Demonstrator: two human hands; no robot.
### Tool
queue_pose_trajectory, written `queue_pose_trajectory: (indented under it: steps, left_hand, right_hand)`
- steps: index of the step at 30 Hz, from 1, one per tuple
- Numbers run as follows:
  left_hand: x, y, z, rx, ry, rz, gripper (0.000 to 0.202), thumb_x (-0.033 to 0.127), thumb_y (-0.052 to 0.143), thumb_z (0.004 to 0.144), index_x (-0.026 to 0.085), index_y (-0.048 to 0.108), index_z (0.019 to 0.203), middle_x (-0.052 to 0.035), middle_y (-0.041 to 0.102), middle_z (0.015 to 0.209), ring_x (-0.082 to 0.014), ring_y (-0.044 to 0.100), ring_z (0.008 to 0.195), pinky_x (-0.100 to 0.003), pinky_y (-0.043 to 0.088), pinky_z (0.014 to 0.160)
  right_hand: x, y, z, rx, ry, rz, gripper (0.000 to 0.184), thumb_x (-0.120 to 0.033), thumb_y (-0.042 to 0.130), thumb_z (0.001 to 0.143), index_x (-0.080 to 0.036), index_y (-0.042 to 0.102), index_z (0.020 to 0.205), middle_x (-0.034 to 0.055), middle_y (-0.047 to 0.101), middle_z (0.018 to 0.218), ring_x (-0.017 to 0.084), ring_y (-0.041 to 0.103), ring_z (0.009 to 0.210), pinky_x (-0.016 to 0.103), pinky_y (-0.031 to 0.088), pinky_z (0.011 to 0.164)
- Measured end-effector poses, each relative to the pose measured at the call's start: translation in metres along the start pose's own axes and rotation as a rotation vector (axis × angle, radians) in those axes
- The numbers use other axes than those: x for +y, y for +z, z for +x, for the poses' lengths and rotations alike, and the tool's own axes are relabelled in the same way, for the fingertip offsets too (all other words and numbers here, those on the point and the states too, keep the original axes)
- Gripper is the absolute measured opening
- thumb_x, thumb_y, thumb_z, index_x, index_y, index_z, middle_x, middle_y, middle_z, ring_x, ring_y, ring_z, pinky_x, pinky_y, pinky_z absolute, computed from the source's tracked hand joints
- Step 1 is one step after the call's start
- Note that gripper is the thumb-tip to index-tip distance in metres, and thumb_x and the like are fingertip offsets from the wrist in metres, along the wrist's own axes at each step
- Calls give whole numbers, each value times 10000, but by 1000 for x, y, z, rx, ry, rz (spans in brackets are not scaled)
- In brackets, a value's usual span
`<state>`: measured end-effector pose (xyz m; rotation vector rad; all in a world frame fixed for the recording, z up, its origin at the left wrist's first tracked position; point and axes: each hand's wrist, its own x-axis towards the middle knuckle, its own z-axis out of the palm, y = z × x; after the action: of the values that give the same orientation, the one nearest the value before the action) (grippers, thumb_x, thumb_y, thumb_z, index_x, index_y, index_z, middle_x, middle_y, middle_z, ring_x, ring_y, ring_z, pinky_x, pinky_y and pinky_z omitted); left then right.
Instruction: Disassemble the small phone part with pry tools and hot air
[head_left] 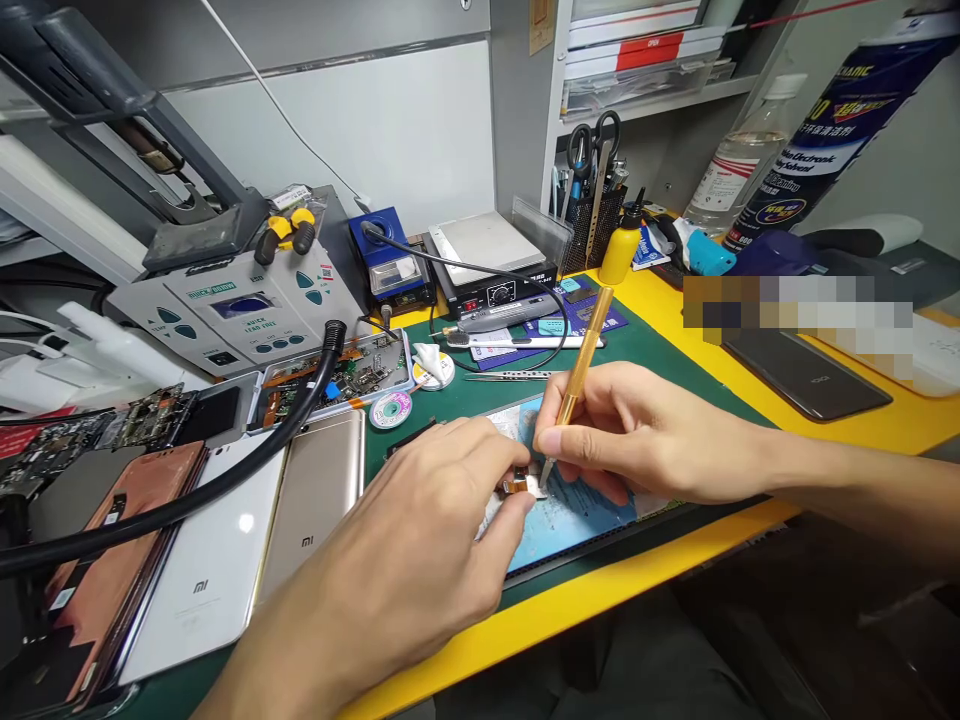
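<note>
My right hand [637, 430] grips a gold-handled craft knife [587, 350] like a pen, its blade pointing down. The tip meets a small electronic part with an orange flex cable [517, 487]. Thumb and fingers of my left hand [427, 520] are closed on that small part from the left, steadying it. Beneath both hands lies a blue printed sheet or booklet [577, 530] on the green mat [660, 365]. The part's left side is hidden behind my left fingers.
Phone backs, including a white one [210, 560], lie left under a black hose [247, 465]. Behind stand a soldering station [240, 310], a hot plate [484, 250] and a yellow bottle [621, 250]. Tweezers [510, 376] and a solder spool [391, 410] lie nearby. A dark phone [814, 375] rests right.
</note>
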<state>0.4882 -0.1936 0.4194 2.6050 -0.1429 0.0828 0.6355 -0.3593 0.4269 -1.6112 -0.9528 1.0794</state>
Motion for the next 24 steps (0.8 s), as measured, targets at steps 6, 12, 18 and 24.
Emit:
queue_pose_trajectory:
  steps: [6,12,18,24]
  left_hand:
    - [-1,0,1,-3,15,-10,69,200,532,961,235,590,975,9,625,994,-156,558,931,-319,417,830]
    - [0,-2,1,-16,23,-14,67,189,528,964,233,577,954,5,622,1006,-155,560,940,-319,416,834]
    - [0,-2,1,-12,31,-19,92,180,520,968,241,586,986,9,619,1012,-151,561,951,-314,415,841]
    - [-1,-1,1,-18,39,-21,88,184,513,972,239,582,975,6,609,1008,-151,558,952,-312,417,836]
  right_hand:
    - [1,0,0,-1,-20,1,191,-308,672,898,-173,551,839,-47,542,650,78,488,467,191,402,410]
    - [1,0,-2,-25,-16,-11,185,-294,678,891,-174,548,836,-48,549,661,81,492,471,198,388,410]
    - [1,0,-2,-33,-29,-12,163,-273,670,891,-174,550,842,-49,549,661,82,490,469,205,383,413]
    - [1,1,0,-21,-42,4,174,-265,685,882,-170,548,831,-57,534,643,79,488,486,198,392,436]
